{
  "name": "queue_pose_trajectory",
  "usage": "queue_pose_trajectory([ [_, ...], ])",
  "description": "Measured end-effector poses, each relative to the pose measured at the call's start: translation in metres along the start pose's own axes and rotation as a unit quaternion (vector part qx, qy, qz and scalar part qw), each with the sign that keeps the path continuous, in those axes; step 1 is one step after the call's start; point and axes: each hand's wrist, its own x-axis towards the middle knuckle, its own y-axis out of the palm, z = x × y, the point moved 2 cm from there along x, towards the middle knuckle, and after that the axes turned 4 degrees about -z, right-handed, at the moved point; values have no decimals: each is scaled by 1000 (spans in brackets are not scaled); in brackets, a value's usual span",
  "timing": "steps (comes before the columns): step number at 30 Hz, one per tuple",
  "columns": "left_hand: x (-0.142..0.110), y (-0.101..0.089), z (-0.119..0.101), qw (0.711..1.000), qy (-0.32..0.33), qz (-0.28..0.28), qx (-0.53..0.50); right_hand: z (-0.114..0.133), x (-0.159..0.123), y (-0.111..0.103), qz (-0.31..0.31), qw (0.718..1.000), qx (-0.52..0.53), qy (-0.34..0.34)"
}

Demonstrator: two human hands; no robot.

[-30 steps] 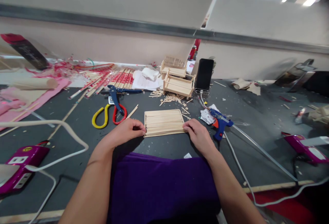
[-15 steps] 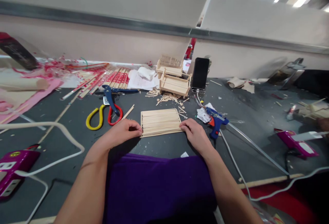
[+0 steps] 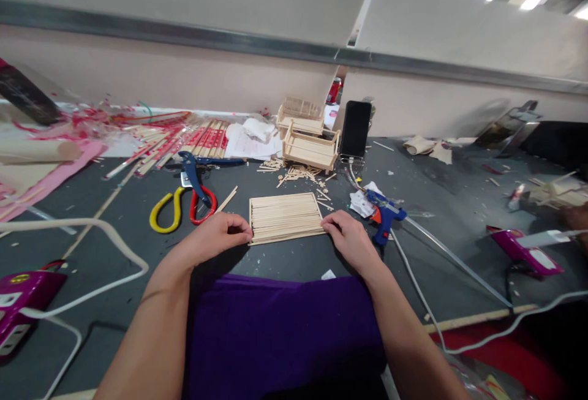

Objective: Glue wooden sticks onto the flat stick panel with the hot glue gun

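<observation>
A flat rectangular panel of thin wooden sticks lies on the dark table in front of me, edged by a stick frame. At its near left corner, my left hand pinches the edge between thumb and fingers. My right hand grips the panel's right edge near the front corner, fingers closed. Left of the panel are scissors with one yellow and one red handle, beside blue-handled pliers. A blue hot glue gun rests to the right, a long clear glue stick at its back.
Small wooden furniture models stand behind the panel amid loose stick offcuts. A black phone leans upright beside them. Packs of sticks lie at back left. Purple power strips and white cables flank both sides. Purple cloth is nearest me.
The view has shifted very slightly, so everything sits a little further left. Both hands keep their places on the stick panel.
</observation>
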Motion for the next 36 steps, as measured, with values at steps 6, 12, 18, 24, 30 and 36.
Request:
queue_pose_trajectory([
  [6, 1, 0, -3, 1000, -2, -3, 2, -3, 0, 0, -2, 1000, 20, 2],
  [12, 1, 0, -4, 1000, -3, -6, 2, -6, 0, -2, -9, 999, 30, 17],
  [18, 1, 1, -2, 1000, 2, -6, 6, -6, 0, -2, -4, 999, 31, 17],
  [24, 3, 1, 0, 1000, 3, -5, 7, -7, 1, -3, -6, 999, 39, 18],
  [30, 2, 2, -4, 1000, -1, -7, 8, -8, 2, -3, -8, 999, 40, 24],
  [36, 4, 2, -2, 1000, -5, -11, 14, -11, 2, -2, -3, 998, 48, 31],
])
